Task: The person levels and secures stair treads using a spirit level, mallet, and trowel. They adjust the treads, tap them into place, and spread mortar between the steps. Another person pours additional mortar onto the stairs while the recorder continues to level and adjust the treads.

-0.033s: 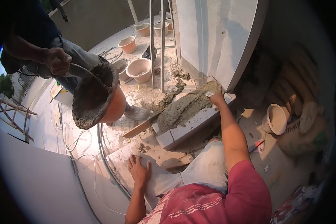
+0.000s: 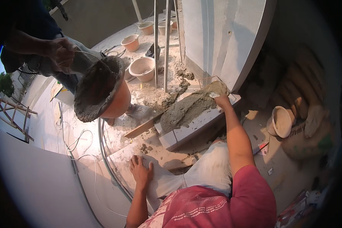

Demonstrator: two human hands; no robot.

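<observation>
My right hand (image 2: 221, 101) is closed around a small pale object that I cannot make out, at the far end of a grey mortar bed (image 2: 182, 112). The mortar lies along pale blocks (image 2: 192, 129), with a wooden plank (image 2: 136, 131) at their left end. My left hand (image 2: 140, 171) rests with fingers spread at my bent left leg (image 2: 163, 184). To the upper left, another person's hand (image 2: 62, 55) grips the handle of an orange bucket (image 2: 117, 98), tilted and caked with wet mortar.
Several tubs (image 2: 142, 70) and upright metal bars (image 2: 165, 45) stand behind the blocks beside a pale wall (image 2: 231, 45). Hoses (image 2: 102, 159) and cables run along the left. A round tub (image 2: 279, 121) and sacks (image 2: 300, 144) are at right; a wooden trestle (image 2: 13, 117) is far left.
The other person's hand and the orange bucket have moved slightly upward. My two hands are in nearly the same places.
</observation>
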